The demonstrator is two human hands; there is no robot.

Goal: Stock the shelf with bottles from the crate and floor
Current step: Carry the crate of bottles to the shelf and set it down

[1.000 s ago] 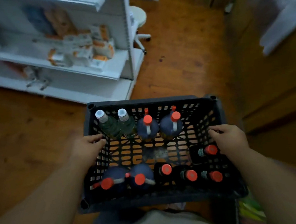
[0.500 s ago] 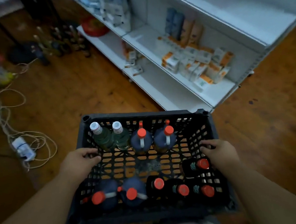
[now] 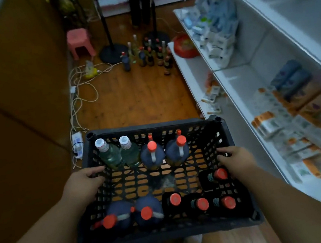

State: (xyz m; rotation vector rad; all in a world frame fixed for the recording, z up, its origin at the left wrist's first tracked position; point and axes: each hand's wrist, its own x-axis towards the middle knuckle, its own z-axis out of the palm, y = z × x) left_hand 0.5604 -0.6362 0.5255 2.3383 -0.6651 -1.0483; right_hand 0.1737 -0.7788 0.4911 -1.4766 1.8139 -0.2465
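I carry a black plastic crate [image 3: 152, 127] in front of my body. My left hand [image 3: 83, 185] grips its left rim and my right hand [image 3: 236, 161] grips its right rim. Inside stand two clear bottles with white caps [image 3: 110, 155], two dark jugs with red caps [image 3: 153, 156] along the far wall, and several more red-capped dark bottles [image 3: 175, 200] along the near wall. A cluster of bottles [image 3: 147, 55] stands on the wooden floor ahead. The white shelf unit [image 3: 237, 95] runs along my right.
Boxed goods and packets fill parts of the shelves [image 3: 290, 124]. A red bowl [image 3: 185, 46] sits on the low shelf end. White cables and a power strip [image 3: 77, 141] lie along the left wall. A pink stool [image 3: 80, 43] and black stand bases [image 3: 111, 53] are farther ahead.
My view has swung left, so the shelf now runs along my right and the aisle with the floor bottles lies straight ahead. Both hands keep their hold on the crate.
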